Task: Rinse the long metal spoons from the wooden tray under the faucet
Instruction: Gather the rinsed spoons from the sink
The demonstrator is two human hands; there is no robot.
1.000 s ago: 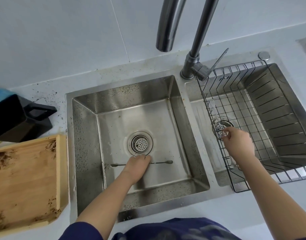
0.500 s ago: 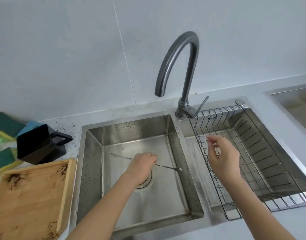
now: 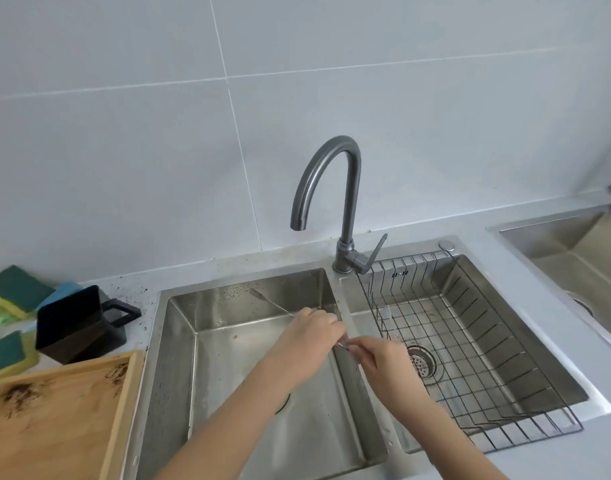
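So your left hand grips the spoon, right hand pinches its near end; faucet above is dry, probably needs turning on next.

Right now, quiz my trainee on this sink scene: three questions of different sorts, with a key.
1. True or false: water is running from the faucet.
2. Which hand grips the long metal spoon mid-handle? A) left hand B) right hand
3. Fill in: the wire rack sits in the ___ basin.

Key:
1. False, no stream shows.
2. A; the right hand pinches the end near the basin divider.
3. Right.
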